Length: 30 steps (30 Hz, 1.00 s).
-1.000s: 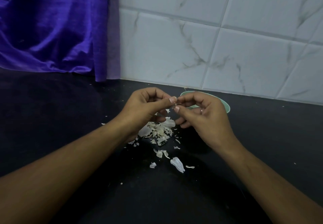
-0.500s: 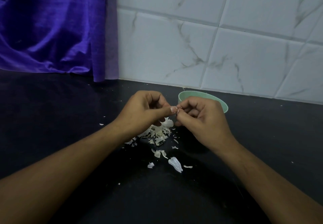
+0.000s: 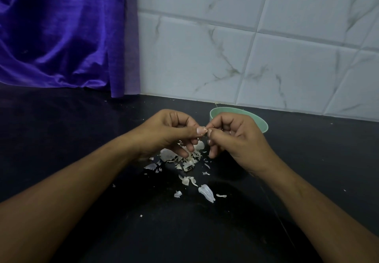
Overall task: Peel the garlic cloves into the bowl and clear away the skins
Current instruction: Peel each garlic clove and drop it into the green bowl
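Observation:
My left hand (image 3: 170, 133) and my right hand (image 3: 235, 139) meet fingertip to fingertip above the black counter, both pinching a small garlic clove (image 3: 205, 129) that is almost wholly hidden by the fingers. A light green bowl (image 3: 260, 123) stands just behind my right hand, mostly covered by it; its contents are hidden. A heap of white garlic skins (image 3: 184, 160) lies on the counter under the hands, with loose flakes and one larger skin (image 3: 206, 193) trailing toward me.
The black counter (image 3: 82, 139) runs back to a white marbled tile wall (image 3: 246, 57). A purple cloth (image 3: 61, 37) hangs at the back left, its hem touching the counter.
Both hands stay together on the clove and have dropped slightly lower in view over the skin heap. The fingers have shifted a little; the bowl and skins have not moved.

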Available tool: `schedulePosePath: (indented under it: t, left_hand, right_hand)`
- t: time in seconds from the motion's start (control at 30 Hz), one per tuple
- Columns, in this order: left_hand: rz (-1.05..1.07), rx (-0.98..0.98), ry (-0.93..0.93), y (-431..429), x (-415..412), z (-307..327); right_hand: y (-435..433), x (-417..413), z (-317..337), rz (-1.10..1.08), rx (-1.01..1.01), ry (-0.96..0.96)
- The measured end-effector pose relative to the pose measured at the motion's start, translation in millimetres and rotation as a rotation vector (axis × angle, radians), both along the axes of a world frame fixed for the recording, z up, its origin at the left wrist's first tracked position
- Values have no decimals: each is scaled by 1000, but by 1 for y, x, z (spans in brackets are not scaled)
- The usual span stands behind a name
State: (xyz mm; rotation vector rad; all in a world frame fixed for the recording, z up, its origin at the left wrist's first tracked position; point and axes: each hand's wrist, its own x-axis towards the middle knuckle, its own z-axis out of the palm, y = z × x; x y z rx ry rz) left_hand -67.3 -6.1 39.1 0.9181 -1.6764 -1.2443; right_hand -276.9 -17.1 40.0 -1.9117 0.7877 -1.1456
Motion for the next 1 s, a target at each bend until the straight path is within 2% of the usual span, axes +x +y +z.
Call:
schedulePosePath:
  t: [0.2, 0.37, 0.5, 0.57, 0.63, 0.8, 1.0]
  left_hand:
    - [161, -233, -19, -2, -7, -6]
    - [273, -825, -341, -4, -7, -6]
    - [342, -960, -379, -2, -6, -2]
    - [359, -946, -336, 0, -8, -2]
    - [366, -854, -240, 0, -12, -4]
    - [321, -406, 170, 0, -16, -2]
    - [364, -225, 238, -2, -12, 2]
  right_hand:
    - [3, 5, 3, -29, 207, -92]
    - [2, 3, 5, 29, 343, -139]
    - [2, 5, 8, 106, 445, -200]
    - [3, 5, 9, 127, 487, -233]
    - [3, 5, 9, 134, 504, -228]
    - [3, 6, 2, 81, 344, -57]
    - [1, 2, 1, 13, 155, -17]
